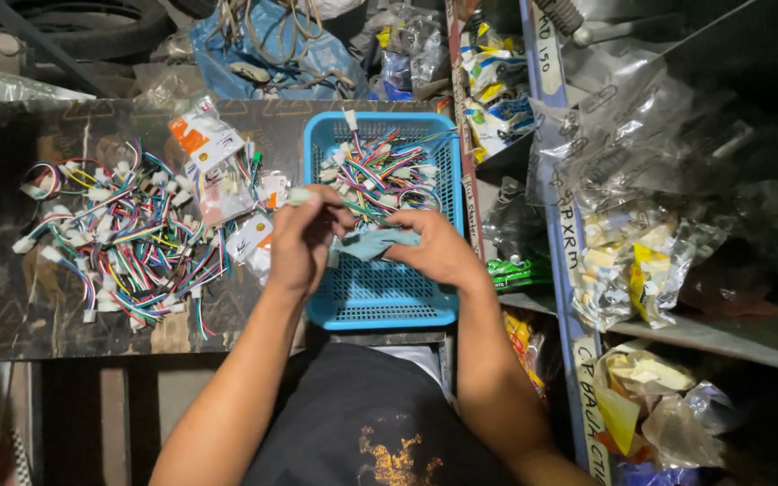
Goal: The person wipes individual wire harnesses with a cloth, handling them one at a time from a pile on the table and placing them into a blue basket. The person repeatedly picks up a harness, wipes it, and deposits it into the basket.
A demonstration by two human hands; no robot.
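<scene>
My left hand (303,238) and my right hand (434,247) meet over a blue plastic basket (380,292). Both grip a small clear plastic packet (373,241) between them. The left fingers also pinch a small white connector (299,194) at the top. Inside the basket's far half lies a bundle of coloured wire harnesses with white plugs (380,171). A bigger heap of the same coloured wire harnesses (128,238) spreads on the dark tabletop to the left of my left hand.
Clear packets with orange-and-white labels (213,162) lie between the heap and the basket. Shelves at the right hold several bagged parts (632,261). Blue bags and cables (272,45) pile behind the table. A tyre (92,22) sits at the far left.
</scene>
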